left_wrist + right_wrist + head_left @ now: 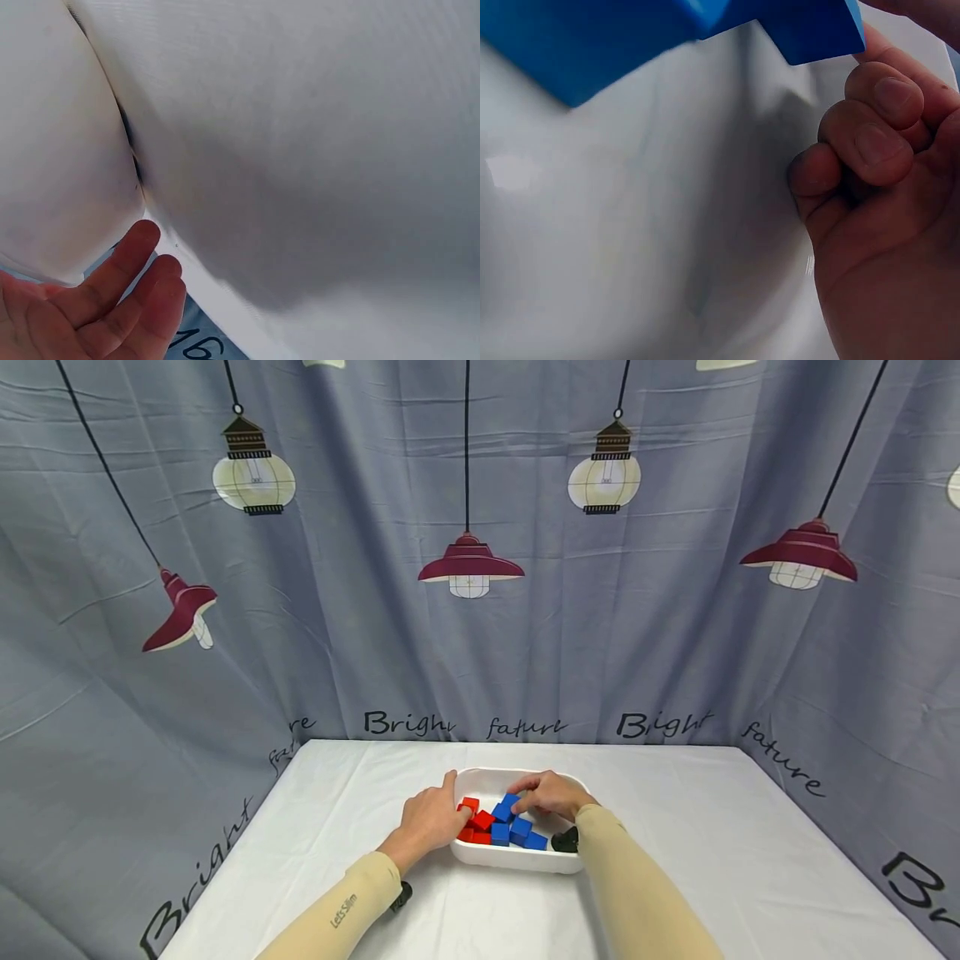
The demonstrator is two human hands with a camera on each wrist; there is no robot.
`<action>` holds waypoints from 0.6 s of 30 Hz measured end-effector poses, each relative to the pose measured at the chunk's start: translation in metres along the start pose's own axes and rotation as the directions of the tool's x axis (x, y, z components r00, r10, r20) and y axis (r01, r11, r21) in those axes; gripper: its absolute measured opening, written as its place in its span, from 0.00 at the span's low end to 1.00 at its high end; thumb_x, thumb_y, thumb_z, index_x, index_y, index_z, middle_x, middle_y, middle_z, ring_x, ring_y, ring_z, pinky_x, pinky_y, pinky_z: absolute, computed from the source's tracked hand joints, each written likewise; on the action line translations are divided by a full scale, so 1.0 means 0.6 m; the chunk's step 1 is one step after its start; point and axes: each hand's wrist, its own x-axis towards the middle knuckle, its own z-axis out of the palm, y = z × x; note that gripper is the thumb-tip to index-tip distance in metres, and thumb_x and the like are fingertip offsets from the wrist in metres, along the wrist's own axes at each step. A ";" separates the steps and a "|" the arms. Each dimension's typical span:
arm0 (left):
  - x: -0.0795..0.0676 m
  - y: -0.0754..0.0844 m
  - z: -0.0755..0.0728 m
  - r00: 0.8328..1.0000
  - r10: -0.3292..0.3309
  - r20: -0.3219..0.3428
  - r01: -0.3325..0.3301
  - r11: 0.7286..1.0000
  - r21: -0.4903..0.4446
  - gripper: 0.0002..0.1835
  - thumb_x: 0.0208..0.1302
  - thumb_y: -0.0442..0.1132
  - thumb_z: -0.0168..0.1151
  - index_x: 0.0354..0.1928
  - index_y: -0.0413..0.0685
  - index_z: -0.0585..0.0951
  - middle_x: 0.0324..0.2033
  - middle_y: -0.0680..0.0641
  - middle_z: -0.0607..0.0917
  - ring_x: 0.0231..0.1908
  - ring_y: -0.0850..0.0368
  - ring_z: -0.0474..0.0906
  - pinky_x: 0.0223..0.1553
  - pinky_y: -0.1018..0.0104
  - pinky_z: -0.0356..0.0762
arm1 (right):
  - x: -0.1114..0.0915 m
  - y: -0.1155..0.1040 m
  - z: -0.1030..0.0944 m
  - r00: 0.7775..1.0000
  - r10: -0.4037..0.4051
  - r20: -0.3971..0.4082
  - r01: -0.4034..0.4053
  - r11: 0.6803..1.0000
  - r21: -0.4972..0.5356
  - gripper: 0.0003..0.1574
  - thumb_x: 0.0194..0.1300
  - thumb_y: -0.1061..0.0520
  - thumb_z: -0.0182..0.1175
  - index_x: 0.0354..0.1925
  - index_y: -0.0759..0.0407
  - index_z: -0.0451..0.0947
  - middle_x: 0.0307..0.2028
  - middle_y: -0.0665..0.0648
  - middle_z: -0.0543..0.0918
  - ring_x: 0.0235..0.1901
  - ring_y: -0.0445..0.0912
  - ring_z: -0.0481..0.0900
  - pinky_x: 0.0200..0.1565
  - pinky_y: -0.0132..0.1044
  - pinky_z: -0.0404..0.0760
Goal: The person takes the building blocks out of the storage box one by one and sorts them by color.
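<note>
Sleeves (637, 885) of pale yellow colour come from the near side, and between them stands a white tray (517, 860), its long axis going from left to right. In its nearer part lie several blue blocks (520, 832). At its left end is the left hand (429, 818): its thumb is near the red blocks (482, 820), its outer fingers are loosely extended outside the wall; whether it clamps the rim, I cannot tell. A little farther, the right hand (553, 795) reaches inside; its thumb and forefinger appear to pinch the farthest blue block (511, 800), while its other three fingers are folded. This block lies directly at these fingertips, to the left of the palm, so the right hand is nearer. It sits obliquely to the tray; being almost a cube, it shows no clear long axis and points nowhere definite. Farthest hangs a grey-blue curtain (375, 635).
</note>
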 end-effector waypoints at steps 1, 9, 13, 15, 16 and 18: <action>-0.001 0.001 -0.001 1.000 0.004 0.000 -0.004 1.000 0.001 0.40 0.63 0.53 0.62 0.74 0.45 0.65 0.49 0.40 0.86 0.45 0.46 0.82 0.49 0.47 0.80 | 0.001 0.001 0.000 1.000 0.002 0.001 -0.002 1.000 -0.002 0.24 0.50 0.52 0.76 0.49 0.47 0.87 0.47 0.50 0.85 0.44 0.48 0.76 0.48 0.41 0.76; -0.004 0.001 -0.003 0.999 0.035 -0.009 -0.035 0.999 0.017 0.40 0.63 0.52 0.62 0.74 0.40 0.65 0.49 0.39 0.86 0.45 0.46 0.83 0.47 0.48 0.81 | 0.003 0.002 -0.001 1.000 -0.021 0.017 0.021 1.000 -0.012 0.24 0.49 0.53 0.77 0.48 0.49 0.88 0.47 0.50 0.85 0.43 0.48 0.75 0.46 0.39 0.74; -0.005 0.001 -0.004 0.999 0.050 -0.015 -0.049 0.999 0.015 0.40 0.63 0.51 0.62 0.74 0.39 0.65 0.50 0.38 0.85 0.47 0.45 0.83 0.48 0.49 0.81 | 0.004 0.002 -0.002 0.999 -0.024 0.021 0.024 0.999 -0.022 0.25 0.48 0.52 0.78 0.48 0.49 0.88 0.48 0.50 0.85 0.44 0.48 0.75 0.48 0.41 0.75; -0.005 0.001 -0.003 0.998 0.055 -0.018 -0.054 0.998 0.018 0.41 0.64 0.51 0.62 0.74 0.38 0.64 0.51 0.38 0.85 0.47 0.45 0.83 0.48 0.49 0.81 | 0.003 0.002 -0.003 0.999 -0.023 0.026 0.024 0.999 -0.024 0.24 0.49 0.52 0.78 0.47 0.49 0.88 0.49 0.50 0.85 0.46 0.48 0.76 0.51 0.45 0.75; -0.006 0.001 -0.003 0.998 0.058 -0.021 -0.058 0.998 0.019 0.41 0.64 0.50 0.62 0.74 0.38 0.64 0.50 0.37 0.85 0.47 0.45 0.83 0.48 0.49 0.81 | 0.003 0.002 -0.004 0.999 -0.026 0.027 0.027 0.999 -0.027 0.24 0.48 0.52 0.78 0.47 0.49 0.88 0.49 0.51 0.85 0.48 0.48 0.76 0.53 0.47 0.75; -0.006 0.001 -0.002 0.998 0.065 -0.026 -0.064 0.998 0.028 0.41 0.64 0.50 0.62 0.73 0.37 0.64 0.49 0.37 0.86 0.46 0.46 0.83 0.47 0.50 0.82 | 0.002 0.002 -0.005 0.999 -0.030 0.028 0.031 0.999 -0.036 0.24 0.48 0.52 0.78 0.47 0.49 0.88 0.51 0.51 0.85 0.51 0.49 0.77 0.57 0.51 0.74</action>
